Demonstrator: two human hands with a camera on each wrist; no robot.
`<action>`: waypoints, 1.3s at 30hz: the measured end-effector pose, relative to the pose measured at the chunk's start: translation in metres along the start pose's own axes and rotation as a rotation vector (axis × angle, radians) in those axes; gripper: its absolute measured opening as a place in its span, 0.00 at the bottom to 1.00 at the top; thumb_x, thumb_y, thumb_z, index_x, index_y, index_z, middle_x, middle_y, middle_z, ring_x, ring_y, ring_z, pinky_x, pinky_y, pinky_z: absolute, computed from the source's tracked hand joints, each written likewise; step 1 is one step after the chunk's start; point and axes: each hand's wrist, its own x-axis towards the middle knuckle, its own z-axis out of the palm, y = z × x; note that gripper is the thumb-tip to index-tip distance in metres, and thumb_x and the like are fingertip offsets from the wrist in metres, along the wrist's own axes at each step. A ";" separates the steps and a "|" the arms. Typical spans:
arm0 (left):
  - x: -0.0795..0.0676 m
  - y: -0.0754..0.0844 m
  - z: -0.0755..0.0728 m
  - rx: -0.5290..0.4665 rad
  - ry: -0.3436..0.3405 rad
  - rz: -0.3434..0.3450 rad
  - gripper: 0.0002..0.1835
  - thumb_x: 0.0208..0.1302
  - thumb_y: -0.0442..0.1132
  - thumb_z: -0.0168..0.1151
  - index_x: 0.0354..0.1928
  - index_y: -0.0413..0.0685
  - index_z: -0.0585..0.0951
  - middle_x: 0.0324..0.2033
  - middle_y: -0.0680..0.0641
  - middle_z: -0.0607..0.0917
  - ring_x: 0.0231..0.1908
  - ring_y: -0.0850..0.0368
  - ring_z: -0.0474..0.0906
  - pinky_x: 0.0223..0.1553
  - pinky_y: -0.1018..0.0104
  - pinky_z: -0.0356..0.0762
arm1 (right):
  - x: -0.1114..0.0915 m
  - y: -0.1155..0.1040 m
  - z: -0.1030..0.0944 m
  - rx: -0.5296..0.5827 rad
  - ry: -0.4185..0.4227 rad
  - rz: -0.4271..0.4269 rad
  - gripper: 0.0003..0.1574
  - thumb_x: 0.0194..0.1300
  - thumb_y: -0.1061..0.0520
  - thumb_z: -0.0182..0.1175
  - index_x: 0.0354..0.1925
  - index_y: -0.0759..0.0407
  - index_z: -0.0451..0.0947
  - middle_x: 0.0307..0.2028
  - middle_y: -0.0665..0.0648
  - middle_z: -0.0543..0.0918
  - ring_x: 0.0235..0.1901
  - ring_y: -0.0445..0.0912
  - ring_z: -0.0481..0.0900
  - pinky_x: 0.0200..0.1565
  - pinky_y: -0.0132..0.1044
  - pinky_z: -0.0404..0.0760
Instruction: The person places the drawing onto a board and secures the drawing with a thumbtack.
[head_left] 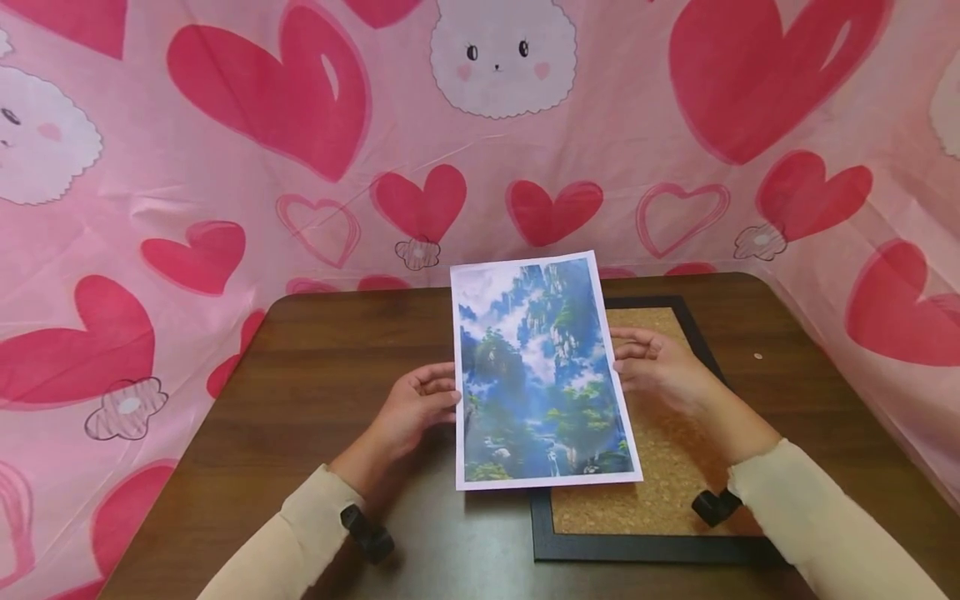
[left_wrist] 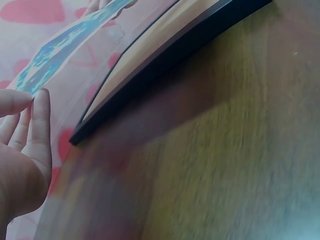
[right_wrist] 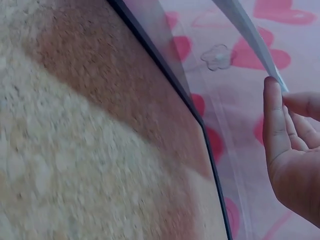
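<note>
A landscape print (head_left: 536, 375) on white-bordered paper, with blue mountains, clouds and green trees, is held up above the table, picture side toward me. My left hand (head_left: 411, 410) pinches its left edge between thumb and fingers; in the left wrist view the same left hand (left_wrist: 25, 150) grips the paper's edge. On the opposite side my right hand (head_left: 663, 371) pinches the right edge, and the right wrist view shows that right hand (right_wrist: 295, 150) with thumb against fingers on the thin sheet. Below and behind the print lies a cork board (head_left: 622, 508) in a black frame, partly covered from view.
The dark wood table (head_left: 315, 333) carries the framed cork board on its right half. A small pale round object (head_left: 758, 357) lies right of the frame. Pink cloth (head_left: 480, 150) with red hearts hangs around the back and sides. Each sleeve bears a black strap.
</note>
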 end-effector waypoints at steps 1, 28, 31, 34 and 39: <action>0.000 -0.001 0.003 -0.004 -0.003 0.000 0.22 0.62 0.22 0.60 0.59 0.33 0.74 0.36 0.45 0.85 0.34 0.53 0.83 0.36 0.58 0.84 | -0.002 -0.001 -0.002 -0.007 -0.002 -0.002 0.26 0.67 0.71 0.57 0.60 0.54 0.71 0.39 0.54 0.84 0.37 0.47 0.85 0.39 0.41 0.85; 0.008 -0.029 0.044 -0.011 -0.111 -0.032 0.25 0.58 0.20 0.60 0.59 0.27 0.71 0.33 0.47 0.83 0.29 0.57 0.81 0.31 0.62 0.83 | -0.041 0.005 -0.043 -0.120 0.003 0.005 0.25 0.67 0.71 0.56 0.56 0.48 0.74 0.39 0.54 0.80 0.37 0.45 0.82 0.36 0.42 0.85; 0.010 -0.031 0.048 -0.001 -0.115 -0.032 0.25 0.58 0.20 0.61 0.59 0.27 0.72 0.32 0.47 0.83 0.28 0.57 0.81 0.31 0.62 0.84 | -0.045 0.005 -0.045 -0.149 0.016 0.023 0.24 0.68 0.70 0.56 0.56 0.48 0.73 0.39 0.53 0.79 0.36 0.44 0.82 0.36 0.41 0.85; 0.011 -0.033 0.054 0.010 -0.116 -0.034 0.25 0.57 0.20 0.61 0.59 0.27 0.72 0.32 0.47 0.82 0.29 0.57 0.81 0.32 0.61 0.84 | -0.049 0.005 -0.048 -0.172 0.023 0.038 0.23 0.69 0.68 0.56 0.58 0.51 0.72 0.40 0.53 0.79 0.37 0.45 0.83 0.37 0.41 0.85; 0.013 -0.037 0.065 0.022 -0.126 -0.027 0.24 0.57 0.19 0.61 0.58 0.28 0.73 0.31 0.47 0.82 0.29 0.56 0.81 0.33 0.58 0.84 | -0.056 0.008 -0.058 -0.170 0.023 0.041 0.23 0.69 0.69 0.56 0.58 0.51 0.73 0.40 0.53 0.81 0.38 0.46 0.84 0.37 0.41 0.85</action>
